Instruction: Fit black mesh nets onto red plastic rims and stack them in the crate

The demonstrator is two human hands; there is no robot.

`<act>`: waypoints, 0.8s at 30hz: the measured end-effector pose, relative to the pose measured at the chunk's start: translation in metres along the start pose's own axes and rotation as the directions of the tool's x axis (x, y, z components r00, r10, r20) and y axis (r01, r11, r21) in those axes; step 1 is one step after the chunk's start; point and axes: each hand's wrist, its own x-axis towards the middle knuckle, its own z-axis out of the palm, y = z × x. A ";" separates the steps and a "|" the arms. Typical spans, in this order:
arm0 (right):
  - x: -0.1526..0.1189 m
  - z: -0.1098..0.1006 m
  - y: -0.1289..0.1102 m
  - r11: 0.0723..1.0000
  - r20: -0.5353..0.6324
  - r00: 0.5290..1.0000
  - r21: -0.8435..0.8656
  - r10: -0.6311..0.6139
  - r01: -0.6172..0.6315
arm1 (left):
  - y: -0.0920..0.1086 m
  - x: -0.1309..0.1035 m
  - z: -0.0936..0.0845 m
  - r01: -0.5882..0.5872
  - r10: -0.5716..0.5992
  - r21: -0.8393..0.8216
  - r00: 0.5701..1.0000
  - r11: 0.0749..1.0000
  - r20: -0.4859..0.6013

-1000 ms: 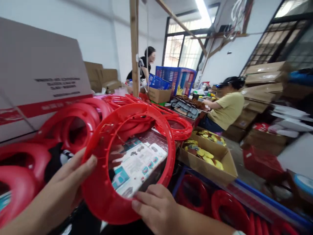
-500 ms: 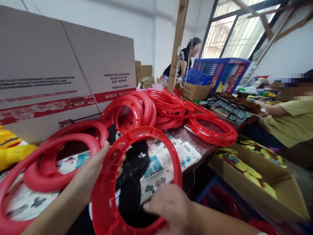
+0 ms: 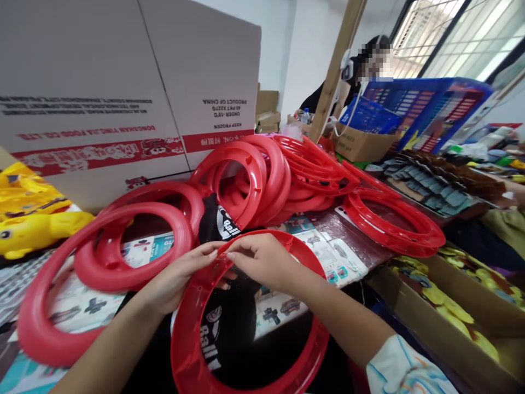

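A red plastic ring with its hollow, ribbed side up stands tilted in front of me. My left hand grips its upper left rim, thumb on top and some fingers behind, seen through the opening. At the top of the same rim, my right hand has its fingertips pinched together close to the left fingertips; whatever they hold is too small to make out. Behind the ring lies black fabric with white lettering. More red rings lie on the left, and others are heaped behind.
A large printed carton stands at the back left, beside yellow plastic toys. At the right are more red rings, an open box of yellow pieces, and a blue crate. A person is behind a wooden post.
My right hand has moved up from the ring's lower right to its top rim, beside my left hand. The view has shifted left, and the ring sits slightly lower.
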 end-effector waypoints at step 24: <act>0.037 -0.001 0.005 0.743 0.170 0.931 -0.564 -0.324 0.361 | 0.013 -0.012 -0.024 -0.051 0.116 0.333 0.977 0.942 -0.179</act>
